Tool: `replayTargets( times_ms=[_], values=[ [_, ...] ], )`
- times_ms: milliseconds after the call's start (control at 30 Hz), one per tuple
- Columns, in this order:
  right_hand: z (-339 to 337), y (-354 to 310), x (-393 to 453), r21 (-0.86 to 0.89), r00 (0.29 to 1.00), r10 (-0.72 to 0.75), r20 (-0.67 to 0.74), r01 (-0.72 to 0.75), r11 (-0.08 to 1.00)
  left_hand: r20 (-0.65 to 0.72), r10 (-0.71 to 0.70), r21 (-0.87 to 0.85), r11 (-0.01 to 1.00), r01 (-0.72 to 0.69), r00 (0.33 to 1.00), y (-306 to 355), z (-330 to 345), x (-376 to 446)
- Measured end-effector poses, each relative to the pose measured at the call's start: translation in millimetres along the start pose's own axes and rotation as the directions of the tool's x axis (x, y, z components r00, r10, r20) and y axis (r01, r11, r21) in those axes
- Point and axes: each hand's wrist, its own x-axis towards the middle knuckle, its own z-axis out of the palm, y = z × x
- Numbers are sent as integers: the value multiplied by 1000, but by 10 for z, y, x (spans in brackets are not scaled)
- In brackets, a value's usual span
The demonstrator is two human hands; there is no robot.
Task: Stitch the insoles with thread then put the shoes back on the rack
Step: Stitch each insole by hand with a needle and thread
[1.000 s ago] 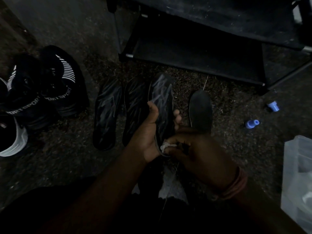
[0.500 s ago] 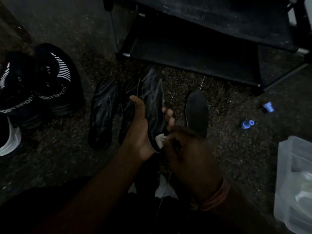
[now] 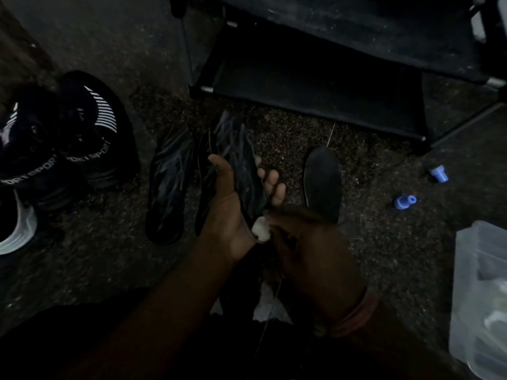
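Insole in work: held up off the floor at centre frame, toe end pointing away toward the rack. We judge it light, thin and flexible, liable to fold if gripped only at one end; the grey-streaked face looks slick. Best hold is around the mid-length with thumb on one face and fingers behind, leaving the heel edge free for the needle

Left hand: wrapped round the insole, thumb lying along its near face, fingertips showing past the far edge. Firm grip, narrow

Right hand: curled tight at the heel end, just beside a small white piece; we cannot tell whether that is padding or cloth. A thin thread hangs down below this hand. No needle resolves in the dim light

Two more streaked insoles lie on the floor to the left, a plain black insole to the right. The shoes stand well apart at far left, not yet on the rack
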Motion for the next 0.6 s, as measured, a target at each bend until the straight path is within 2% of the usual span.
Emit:
replayTargets(
  times_ms=[100, 200, 233, 300, 367, 400, 533, 600],
  values=[
    [-58, 39, 36, -65, 997, 38, -72, -43, 997, 6, 6, 33, 999, -6, 1000, -22, 34, -12],
    [55, -126, -31, -37, 996, -83, 32, 84, 996, -7, 2, 20, 1000, -2, 1000, -28, 11, -4],
    [34, -102, -11, -19, 996, -74, 57, 75, 997, -9, 7, 18, 1000, -7, 1000, -38, 11, -10],
    [-56, 42, 52, -41, 1000, -21, 10, 22, 999, 12, 14, 20, 1000, -15, 1000, -45, 14, 2],
    [-101, 77, 63, -113, 998, -45, -52, 39, 993, 46, 9, 43, 999, -11, 999, -37, 10, -1],
    [-71, 13, 40, -122, 998, -66, -25, 62, 991, 50, 1, 43, 999, -3, 999, -28, 3, 3],
    [58, -209, -38, -12, 968, -191, 161, 196, 981, -15, 10, 11, 1000, -10, 1000, 8, -43, 22],
    [-66, -148, 35, 194, 959, -138, 246, 90, 977, -22, 11, 22, 1000, -10, 1000, 9, -42, 36]
  ],
)
